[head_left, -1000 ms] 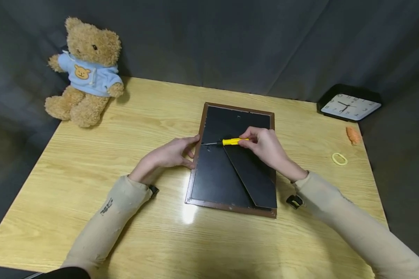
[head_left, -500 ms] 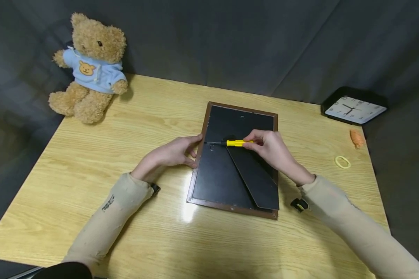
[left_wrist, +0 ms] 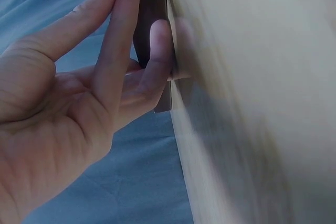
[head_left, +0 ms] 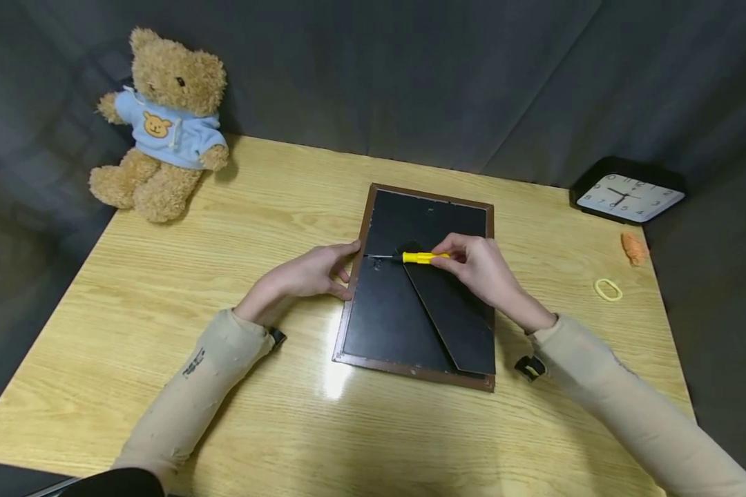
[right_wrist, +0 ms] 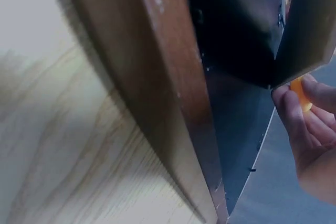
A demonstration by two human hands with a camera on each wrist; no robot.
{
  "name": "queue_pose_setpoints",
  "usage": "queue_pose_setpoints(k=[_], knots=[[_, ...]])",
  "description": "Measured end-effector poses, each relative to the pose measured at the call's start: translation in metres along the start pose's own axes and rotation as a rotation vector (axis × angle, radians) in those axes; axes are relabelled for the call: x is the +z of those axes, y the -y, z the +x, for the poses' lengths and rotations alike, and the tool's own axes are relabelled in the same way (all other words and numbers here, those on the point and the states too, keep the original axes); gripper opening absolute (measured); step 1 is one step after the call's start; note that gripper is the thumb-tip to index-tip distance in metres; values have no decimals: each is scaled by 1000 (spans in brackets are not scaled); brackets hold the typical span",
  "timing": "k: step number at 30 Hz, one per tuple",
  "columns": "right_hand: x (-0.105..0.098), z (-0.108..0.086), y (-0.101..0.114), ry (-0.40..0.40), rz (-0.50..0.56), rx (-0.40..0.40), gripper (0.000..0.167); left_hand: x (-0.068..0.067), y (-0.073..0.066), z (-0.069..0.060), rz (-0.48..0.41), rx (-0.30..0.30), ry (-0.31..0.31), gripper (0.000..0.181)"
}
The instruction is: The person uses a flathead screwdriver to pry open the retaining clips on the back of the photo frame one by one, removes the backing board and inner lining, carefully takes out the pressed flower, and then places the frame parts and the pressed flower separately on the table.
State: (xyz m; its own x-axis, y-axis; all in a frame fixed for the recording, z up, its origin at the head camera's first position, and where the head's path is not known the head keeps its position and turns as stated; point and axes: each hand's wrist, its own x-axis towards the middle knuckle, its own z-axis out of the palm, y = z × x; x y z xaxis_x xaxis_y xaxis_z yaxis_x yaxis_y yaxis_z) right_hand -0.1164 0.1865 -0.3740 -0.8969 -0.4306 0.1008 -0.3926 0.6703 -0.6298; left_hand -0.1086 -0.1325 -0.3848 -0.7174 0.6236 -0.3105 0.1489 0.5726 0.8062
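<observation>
A picture frame (head_left: pixel 385 324) lies back side up on the table, with brown edges and a black backing board. Its black stand flap (head_left: pixel 456 324) is tilted out from the board. Between thumb and fingers, my right hand (head_left: pixel 479 266) pinches the yellow handle of a screwdriver (head_left: pixel 416 257). The thin shaft points left, its tip at the inner left edge of the frame. My left hand (head_left: pixel 307 273) rests against the frame's left side, fingers mostly extended; the left wrist view has the fingertips (left_wrist: pixel 160 32) touching that brown side. In the right wrist view the flap partly hides the handle.
A teddy bear (head_left: pixel 168 131) in a blue hoodie sits at the back left of the wooden table (head_left: pixel 273 421). Toward the right stand a black clock (head_left: pixel 628 197), a small orange object (head_left: pixel 634 248) and a pale yellow ring (head_left: pixel 608 290). A dark curtain (head_left: pixel 410 76) hangs behind.
The head view has shifted slightly. Both hands, the screwdriver and the frame keep nearly the same places relative to each other.
</observation>
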Motion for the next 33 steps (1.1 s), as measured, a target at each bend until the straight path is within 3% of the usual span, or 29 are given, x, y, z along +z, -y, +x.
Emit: queue_pose_setpoints(k=[19,33], knots=[[-3,15,15,-26,14,-5,12,0,-3,0,3,4,3,101],[-1,47,61,-47,62,-89,11,2,0,2,8,18,12,101]])
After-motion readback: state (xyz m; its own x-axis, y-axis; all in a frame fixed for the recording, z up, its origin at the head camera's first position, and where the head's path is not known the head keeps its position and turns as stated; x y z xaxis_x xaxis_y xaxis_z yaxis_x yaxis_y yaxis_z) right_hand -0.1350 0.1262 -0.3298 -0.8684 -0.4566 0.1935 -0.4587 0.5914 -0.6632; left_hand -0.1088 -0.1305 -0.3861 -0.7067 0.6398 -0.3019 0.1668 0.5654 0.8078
